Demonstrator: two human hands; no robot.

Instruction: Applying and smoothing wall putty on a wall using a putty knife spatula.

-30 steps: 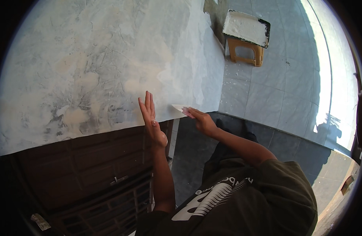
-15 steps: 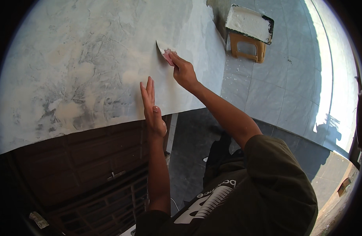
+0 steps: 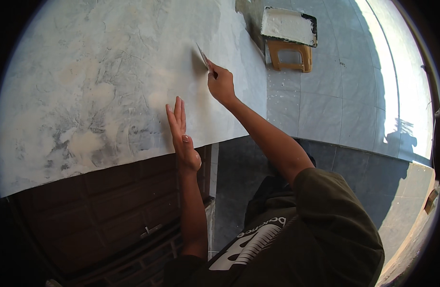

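My right hand [image 3: 222, 85] is closed on a putty knife [image 3: 203, 56], whose thin blade is at the patchy white plastered wall [image 3: 98, 57], seen almost edge-on with a shadow beside it. Lower and to the left, my left hand [image 3: 183, 141] is held open, fingers straight and roughly upright, with nothing in it. It is close to the wall surface; I cannot tell if it touches. Small white smears show on its thumb and palm. The wall is mottled with pale beige and grey patches.
A black-edged tray of white paste [image 3: 287, 26] rests on a brown plastic stool [image 3: 306, 60] at upper right, on grey tiles [image 3: 325, 115] partly in sunlight. Below the wall's lower edge are a dark panelled door [image 3: 100, 201] with a handle, and darker tiles [image 3: 353, 167].
My right hand has risen along the wall with the putty knife, well above where it was, and the blade now appears more edge-on. My left hand stays in much the same place, still open.
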